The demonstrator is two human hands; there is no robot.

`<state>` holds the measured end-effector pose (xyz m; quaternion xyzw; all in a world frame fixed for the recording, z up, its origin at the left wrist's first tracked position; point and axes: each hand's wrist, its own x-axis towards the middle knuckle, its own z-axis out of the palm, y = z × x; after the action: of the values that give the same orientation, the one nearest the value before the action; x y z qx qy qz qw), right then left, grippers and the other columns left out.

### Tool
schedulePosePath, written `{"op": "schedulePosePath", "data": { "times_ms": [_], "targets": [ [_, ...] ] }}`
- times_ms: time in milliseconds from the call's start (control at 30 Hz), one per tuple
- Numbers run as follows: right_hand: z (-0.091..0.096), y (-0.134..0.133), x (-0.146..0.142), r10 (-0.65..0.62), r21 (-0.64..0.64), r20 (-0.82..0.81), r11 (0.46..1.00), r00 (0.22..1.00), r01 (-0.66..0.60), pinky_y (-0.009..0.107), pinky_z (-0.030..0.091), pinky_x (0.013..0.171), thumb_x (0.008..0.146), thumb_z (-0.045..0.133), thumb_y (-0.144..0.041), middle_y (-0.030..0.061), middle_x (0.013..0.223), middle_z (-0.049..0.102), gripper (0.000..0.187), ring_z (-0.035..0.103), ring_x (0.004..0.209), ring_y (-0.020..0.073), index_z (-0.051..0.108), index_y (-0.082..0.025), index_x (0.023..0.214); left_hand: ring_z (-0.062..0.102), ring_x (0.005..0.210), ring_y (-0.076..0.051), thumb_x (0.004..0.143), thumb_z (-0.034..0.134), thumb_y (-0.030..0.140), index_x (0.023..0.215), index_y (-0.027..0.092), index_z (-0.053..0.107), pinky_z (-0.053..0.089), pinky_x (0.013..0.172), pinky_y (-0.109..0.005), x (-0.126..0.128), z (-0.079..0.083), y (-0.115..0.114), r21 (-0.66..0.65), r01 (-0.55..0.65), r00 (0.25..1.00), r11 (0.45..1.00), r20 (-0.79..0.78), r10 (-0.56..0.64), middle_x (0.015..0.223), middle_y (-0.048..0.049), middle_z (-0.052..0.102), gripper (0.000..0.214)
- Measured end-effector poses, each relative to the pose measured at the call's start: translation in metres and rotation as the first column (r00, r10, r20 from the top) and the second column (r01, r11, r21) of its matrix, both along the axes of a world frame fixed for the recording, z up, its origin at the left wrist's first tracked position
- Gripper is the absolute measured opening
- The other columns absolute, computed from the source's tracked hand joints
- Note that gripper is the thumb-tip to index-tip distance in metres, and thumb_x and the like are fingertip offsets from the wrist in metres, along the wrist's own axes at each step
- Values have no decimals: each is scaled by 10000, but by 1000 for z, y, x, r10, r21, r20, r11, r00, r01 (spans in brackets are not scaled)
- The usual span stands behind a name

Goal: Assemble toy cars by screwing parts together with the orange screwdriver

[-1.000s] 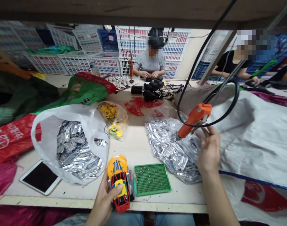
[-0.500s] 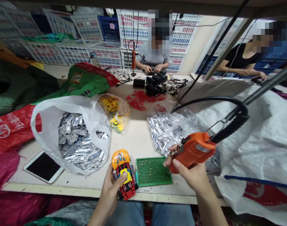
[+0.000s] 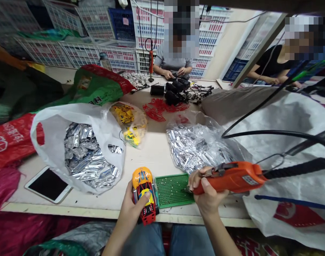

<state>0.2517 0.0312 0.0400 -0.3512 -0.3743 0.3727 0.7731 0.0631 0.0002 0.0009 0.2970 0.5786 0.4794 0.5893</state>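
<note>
In my left hand [image 3: 134, 206] is a toy car [image 3: 144, 193] with an orange hood, a yellow roof and a red frame, held near the table's front edge. My fingers wrap its left side and the thumb presses on its roof. My right hand [image 3: 209, 193] grips an orange electric screwdriver [image 3: 231, 177], tilted almost flat, with its tip pointing left. That tip is over the right side of a green perforated tray [image 3: 171, 202] dotted with small screws. The tray lies between the car and the screwdriver.
A white bag [image 3: 50, 117] of silvery parts stands left, beside a white-framed phone [image 3: 49, 185]. Behind are a bag of yellow parts [image 3: 133, 133], red plastic pieces [image 3: 154, 110] and a clear bag of silvery parts [image 3: 189, 145]. A cable hangs at right. Two people work across the table.
The screwdriver has swung from slanting upward to nearly level, its tip staying by the tray's right side. The toy car has shifted slightly right, and the camera view has moved a little.
</note>
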Motion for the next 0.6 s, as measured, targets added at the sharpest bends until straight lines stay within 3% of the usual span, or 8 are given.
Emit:
{"op": "schedulePosePath", "data": {
  "times_ms": [167,267,367,500,600],
  "targets": [
    [-10,-1,-12,28,-18,18,999,999,-28,219,406,384,835,711,-326,-69,501,539,150,494,410,111,611,-223,880,696,997,-273,684,818,513,1181,199,572,580,850,-351,-1,-8,-2,51,-4,998,999,-56,6,1016,-67,721,637],
    [-15,-1,-18,25,-11,28,1000,999,-24,220,410,369,841,708,-323,-69,510,539,150,497,410,112,603,-220,870,698,960,-262,695,812,509,1167,197,583,574,864,-354,0,-9,-3,94,-2,995,996,-102,12,987,-52,716,610],
    [-13,2,-21,17,-7,27,1000,999,-16,217,416,370,837,708,-325,-73,505,533,153,496,413,111,599,-224,870,708,862,-243,665,840,525,1161,196,583,583,814,-346,-1,-6,-3,69,-14,999,998,-35,16,949,-50,733,649],
    [-10,2,-26,18,-12,39,1000,999,-17,222,417,373,833,702,-348,-71,505,533,169,495,410,114,599,-223,880,703,678,-217,609,874,541,1203,187,572,566,619,-299,-6,-4,-5,-34,-89,987,995,131,93,876,-56,759,755],
    [-11,0,-33,51,-2,28,999,998,-51,230,414,388,839,697,-361,-72,495,523,176,489,401,113,599,-221,880,730,706,-239,608,879,528,1244,172,550,572,604,-298,-8,-3,-5,-55,-118,973,992,196,126,899,-89,777,800]
  ]
}}
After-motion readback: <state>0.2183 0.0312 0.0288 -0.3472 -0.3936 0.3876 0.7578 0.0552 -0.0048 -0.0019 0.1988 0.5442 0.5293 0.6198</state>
